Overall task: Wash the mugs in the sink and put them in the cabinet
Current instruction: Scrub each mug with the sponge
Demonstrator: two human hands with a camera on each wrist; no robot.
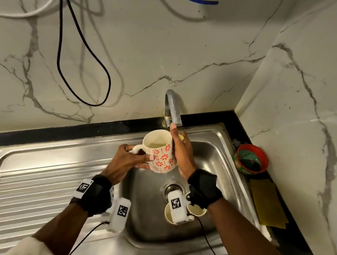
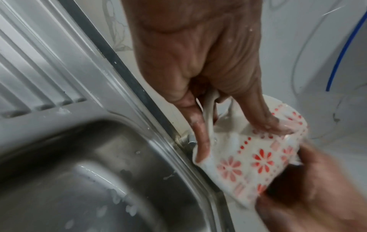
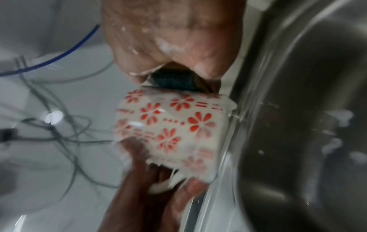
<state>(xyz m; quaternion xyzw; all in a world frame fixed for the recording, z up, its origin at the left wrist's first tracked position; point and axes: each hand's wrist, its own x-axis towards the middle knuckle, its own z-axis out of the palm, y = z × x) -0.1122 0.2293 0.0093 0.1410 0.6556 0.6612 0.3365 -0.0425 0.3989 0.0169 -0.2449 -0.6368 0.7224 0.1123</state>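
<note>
A white mug with red flowers [image 1: 162, 154] [image 2: 248, 160] [image 3: 174, 125] is held tilted over the sink [image 1: 147, 211], below the faucet [image 1: 172, 107]. My left hand [image 1: 133, 156] [image 2: 198, 62] grips it, fingers through the handle and thumb on the wall. My right hand [image 1: 181, 155] [image 3: 168, 39] holds a sponge [image 1: 180, 137] [image 3: 170, 80], yellow with a dark green pad, against the mug's right side. Foam covers the mug and both hands. Two more mugs [image 1: 168, 214] [image 1: 196, 210] stand in the basin, partly hidden by my right wrist.
A ribbed steel drainboard [image 1: 34, 186] lies left of the basin. On the black counter at the right sit a red tub of green paste [image 1: 251, 159] and a yellow cloth [image 1: 267, 202]. Marble walls close the back and right. Cables [image 1: 83, 57] hang on the back wall.
</note>
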